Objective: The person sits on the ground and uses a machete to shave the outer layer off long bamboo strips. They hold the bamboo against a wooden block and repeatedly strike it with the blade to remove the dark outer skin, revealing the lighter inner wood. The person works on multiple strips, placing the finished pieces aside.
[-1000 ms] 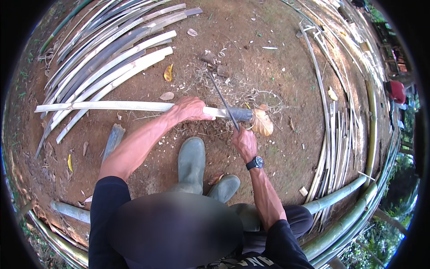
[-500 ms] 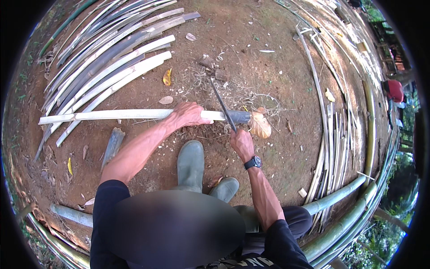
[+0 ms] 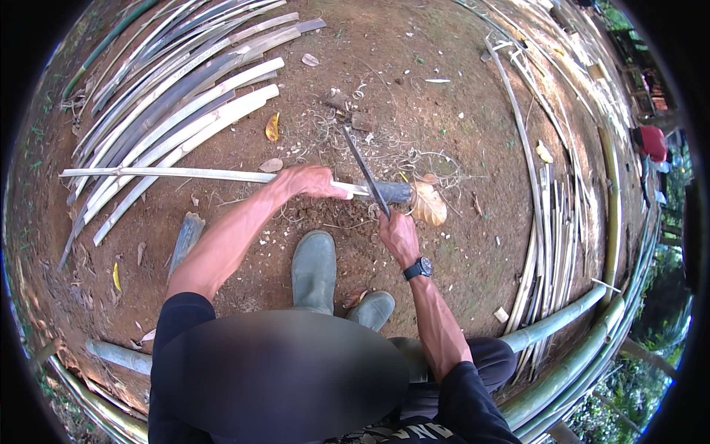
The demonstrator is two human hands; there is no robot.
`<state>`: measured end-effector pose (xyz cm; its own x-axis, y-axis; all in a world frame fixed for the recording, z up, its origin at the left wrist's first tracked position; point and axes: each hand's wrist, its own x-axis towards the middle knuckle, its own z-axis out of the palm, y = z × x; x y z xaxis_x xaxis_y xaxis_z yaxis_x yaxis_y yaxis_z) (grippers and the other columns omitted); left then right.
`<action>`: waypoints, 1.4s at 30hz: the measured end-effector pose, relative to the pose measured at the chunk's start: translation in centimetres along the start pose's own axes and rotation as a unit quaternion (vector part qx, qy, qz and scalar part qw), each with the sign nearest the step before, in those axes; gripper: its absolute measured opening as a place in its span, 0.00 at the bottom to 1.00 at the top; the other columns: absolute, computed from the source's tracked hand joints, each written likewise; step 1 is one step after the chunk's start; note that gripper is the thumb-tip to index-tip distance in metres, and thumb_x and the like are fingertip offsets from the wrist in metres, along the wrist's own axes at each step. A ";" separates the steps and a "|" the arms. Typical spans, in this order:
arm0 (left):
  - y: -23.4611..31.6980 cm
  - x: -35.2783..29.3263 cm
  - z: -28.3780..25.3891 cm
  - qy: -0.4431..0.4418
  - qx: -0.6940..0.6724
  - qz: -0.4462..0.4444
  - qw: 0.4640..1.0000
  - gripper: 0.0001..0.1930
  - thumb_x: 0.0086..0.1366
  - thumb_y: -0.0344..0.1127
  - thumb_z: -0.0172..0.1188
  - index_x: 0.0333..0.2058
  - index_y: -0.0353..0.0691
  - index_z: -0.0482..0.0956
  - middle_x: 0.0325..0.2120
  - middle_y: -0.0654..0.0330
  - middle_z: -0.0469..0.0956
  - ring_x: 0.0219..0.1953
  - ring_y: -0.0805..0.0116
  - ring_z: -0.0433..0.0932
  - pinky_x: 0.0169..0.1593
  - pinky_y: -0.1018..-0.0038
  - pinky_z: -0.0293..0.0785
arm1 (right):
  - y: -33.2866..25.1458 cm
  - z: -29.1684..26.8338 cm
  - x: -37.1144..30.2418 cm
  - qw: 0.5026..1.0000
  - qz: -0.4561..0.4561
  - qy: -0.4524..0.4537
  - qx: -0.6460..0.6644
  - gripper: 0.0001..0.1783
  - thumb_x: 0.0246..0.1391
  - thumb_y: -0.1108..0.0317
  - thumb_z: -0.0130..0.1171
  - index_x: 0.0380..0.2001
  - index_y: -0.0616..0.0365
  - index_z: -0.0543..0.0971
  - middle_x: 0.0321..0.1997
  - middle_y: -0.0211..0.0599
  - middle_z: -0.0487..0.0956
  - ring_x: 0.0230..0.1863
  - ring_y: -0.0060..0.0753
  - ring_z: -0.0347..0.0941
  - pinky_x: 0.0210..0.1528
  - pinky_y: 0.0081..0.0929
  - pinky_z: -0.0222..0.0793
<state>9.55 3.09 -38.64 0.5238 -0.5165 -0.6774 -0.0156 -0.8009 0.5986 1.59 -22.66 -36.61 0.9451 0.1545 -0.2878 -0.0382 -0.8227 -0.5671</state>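
My left hand (image 3: 309, 181) is wrapped round a long pale bamboo strip (image 3: 200, 175) near its right end. The strip runs out to the left, above the ends of other strips. A long dark knife (image 3: 362, 164) is in my right hand (image 3: 399, 235), closed around its handle, which the fingers mostly hide. Its blade slants up and to the left, crossing the strip's right end; whether it touches cannot be made out. Beneath that end lies a short dark grey piece of bamboo (image 3: 393, 192), beside a dry brown leaf (image 3: 430, 205).
A stack of split bamboo strips (image 3: 177, 96) covers the upper left. Thin strips (image 3: 551, 244) lie at the right, near thick green poles (image 3: 562, 325). Curly shavings (image 3: 429, 164) litter the soil ahead. A short bamboo piece (image 3: 186, 240) lies left of my boots (image 3: 314, 270).
The strip in my left hand has been turned to show a narrower side, and its far left end has shifted slightly up. My right hand and the knife are almost where they were.
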 end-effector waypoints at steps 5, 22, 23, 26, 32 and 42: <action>0.8 0.3 -0.7 -0.011 0.057 -0.042 0.997 0.37 0.53 0.76 0.49 0.08 0.46 0.61 0.08 0.69 0.53 0.11 0.74 0.54 0.17 0.68 0.55 | -1.9 -0.7 0.1 0.998 -0.012 0.042 0.054 0.19 0.55 0.59 0.53 0.24 0.68 0.76 0.20 0.63 0.74 0.26 0.63 0.74 0.31 0.50 0.69; -0.5 0.7 0.1 0.005 0.030 -0.010 1.000 0.38 0.53 0.76 0.48 0.11 0.43 0.67 0.09 0.69 0.56 0.12 0.73 0.57 0.16 0.67 0.54 | 0.8 0.2 0.4 1.000 -0.007 -0.027 0.013 0.21 0.56 0.57 0.52 0.25 0.69 0.76 0.20 0.62 0.73 0.26 0.63 0.73 0.30 0.49 0.67; -0.7 0.8 0.2 0.009 0.047 -0.005 0.999 0.38 0.53 0.77 0.48 0.11 0.43 0.68 0.09 0.68 0.57 0.12 0.73 0.57 0.16 0.67 0.55 | 2.0 0.6 0.2 0.999 -0.013 -0.046 -0.009 0.22 0.56 0.56 0.53 0.24 0.70 0.76 0.20 0.63 0.73 0.27 0.64 0.72 0.30 0.49 0.67; -1.1 0.2 1.0 0.025 0.083 -0.005 0.996 0.38 0.53 0.76 0.48 0.13 0.41 0.71 0.10 0.64 0.61 0.13 0.70 0.61 0.18 0.65 0.59 | 1.9 1.1 0.3 0.998 0.005 -0.055 0.008 0.25 0.56 0.55 0.53 0.21 0.72 0.75 0.22 0.65 0.73 0.30 0.66 0.72 0.33 0.51 0.67; 0.5 -1.5 2.9 0.158 0.114 0.023 0.981 0.35 0.54 0.69 0.53 0.26 0.35 0.78 0.19 0.51 0.76 0.22 0.55 0.76 0.29 0.59 0.72 | 1.9 2.3 0.0 0.999 0.039 -0.018 0.017 0.25 0.56 0.55 0.53 0.20 0.72 0.76 0.23 0.66 0.73 0.30 0.66 0.73 0.34 0.50 0.67; -0.5 -2.5 5.8 0.295 0.094 0.022 0.951 0.17 0.61 0.46 0.58 0.28 0.35 0.74 0.21 0.50 0.77 0.24 0.51 0.78 0.29 0.58 0.74 | 1.1 2.4 -0.2 0.990 0.101 -0.048 0.088 0.27 0.54 0.53 0.54 0.21 0.74 0.75 0.19 0.65 0.72 0.26 0.62 0.73 0.30 0.47 0.66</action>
<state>3.35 3.04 -39.72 0.9048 -0.3351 -0.2627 -0.1715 -0.8516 0.4954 0.60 -22.26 -38.99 0.8770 0.0546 -0.4774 -0.2882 -0.7352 -0.6135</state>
